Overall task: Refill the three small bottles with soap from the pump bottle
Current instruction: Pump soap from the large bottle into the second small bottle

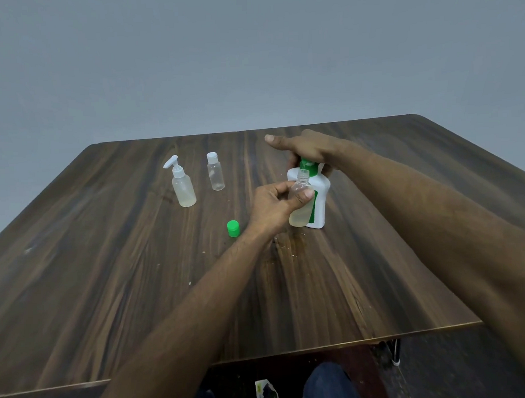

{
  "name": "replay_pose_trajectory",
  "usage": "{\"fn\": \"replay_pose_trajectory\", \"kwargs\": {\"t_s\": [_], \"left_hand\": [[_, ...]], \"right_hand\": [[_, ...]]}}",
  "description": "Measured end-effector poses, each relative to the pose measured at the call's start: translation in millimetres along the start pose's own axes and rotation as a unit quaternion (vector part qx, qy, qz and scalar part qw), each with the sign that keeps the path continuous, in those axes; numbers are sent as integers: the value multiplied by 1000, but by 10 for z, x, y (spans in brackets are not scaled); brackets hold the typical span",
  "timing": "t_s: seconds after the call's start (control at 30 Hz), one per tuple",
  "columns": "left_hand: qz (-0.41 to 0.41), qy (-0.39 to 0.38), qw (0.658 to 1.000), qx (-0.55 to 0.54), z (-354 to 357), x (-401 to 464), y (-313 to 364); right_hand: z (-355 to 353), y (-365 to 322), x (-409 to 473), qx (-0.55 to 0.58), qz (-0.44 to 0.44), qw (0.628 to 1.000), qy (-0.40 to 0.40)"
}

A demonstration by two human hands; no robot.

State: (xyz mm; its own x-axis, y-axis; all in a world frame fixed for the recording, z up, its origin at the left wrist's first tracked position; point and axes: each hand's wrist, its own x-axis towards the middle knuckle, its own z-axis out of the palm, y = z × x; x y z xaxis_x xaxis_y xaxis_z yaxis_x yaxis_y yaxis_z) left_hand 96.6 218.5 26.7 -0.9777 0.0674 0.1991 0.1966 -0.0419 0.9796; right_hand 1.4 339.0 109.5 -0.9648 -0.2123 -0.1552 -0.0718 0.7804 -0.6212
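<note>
Left hand point(273, 207) grip pinching open small bottle point(300, 203) beneath pump bottle point(319, 197) spout, right hand point(310, 149) fingers straight, pressing green pump, green cap point(233, 228) left of pump bottle on surface point(139, 277), farther left capped bottle point(215, 175) and small pump-top bottle point(182, 183), both upright.

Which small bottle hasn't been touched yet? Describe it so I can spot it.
On the wooden table, look to the far left, where two small bottles stand apart from the hands. It is the right one, the flip-cap bottle: clear, seemingly empty, white capped, while the pump-top bottle holds yellowish soap.
</note>
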Motion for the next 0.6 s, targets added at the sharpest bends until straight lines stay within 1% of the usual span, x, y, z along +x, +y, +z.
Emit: {"fn": "replay_pose_trajectory", "kwargs": {"t_s": [0.13,0.27,0.37,0.6], "left_hand": [[-2,0,1000,-1,0,-3,2],[-4,-2,1000,-6,-28,7,10],[-1,-1,1000,-7,-52,21,10],[-2,1,1000,-15,-48,26,0]], "right_hand": [[5,-2,-2,4,-3,1000,5],[-80,-24,-46,20,19,999,-24],[-79,-58,-49,6,16,999,-38],[-1,-2,-14,11,-6,1000,-3]]}}
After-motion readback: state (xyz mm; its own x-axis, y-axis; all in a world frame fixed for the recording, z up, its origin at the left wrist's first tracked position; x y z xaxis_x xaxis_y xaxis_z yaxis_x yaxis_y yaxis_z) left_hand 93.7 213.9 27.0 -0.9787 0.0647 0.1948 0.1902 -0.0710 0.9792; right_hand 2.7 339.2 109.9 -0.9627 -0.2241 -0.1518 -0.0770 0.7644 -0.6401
